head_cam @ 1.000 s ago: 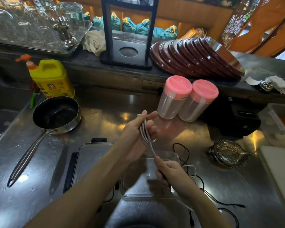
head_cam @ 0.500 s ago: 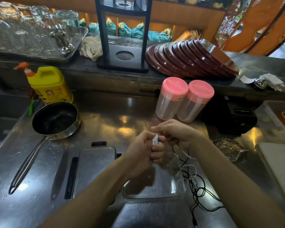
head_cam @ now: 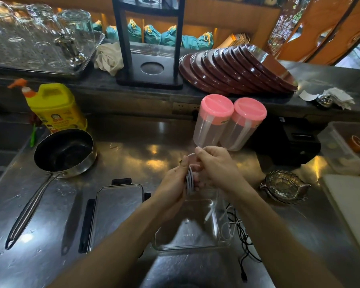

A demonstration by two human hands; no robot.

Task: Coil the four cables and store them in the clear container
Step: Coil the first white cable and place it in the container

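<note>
We see the left hand [head_cam: 175,181] with its grip pinching a flat bundle of white cable [head_cam: 190,179] loops above the clear container [head_cam: 192,227] on the steel counter [head_cam: 133,154], while the right hand [head_cam: 215,167] pinches the same cable's upper end. Most of the coil is hidden between the palms. Loose white and black cables [head_cam: 242,235] lie tangled beside the container's right wall, and we cannot count them.

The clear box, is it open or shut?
Open. The clear container has no lid on; its lid lies beside it on the steel counter, and no coiled cable lies inside yet.
</note>
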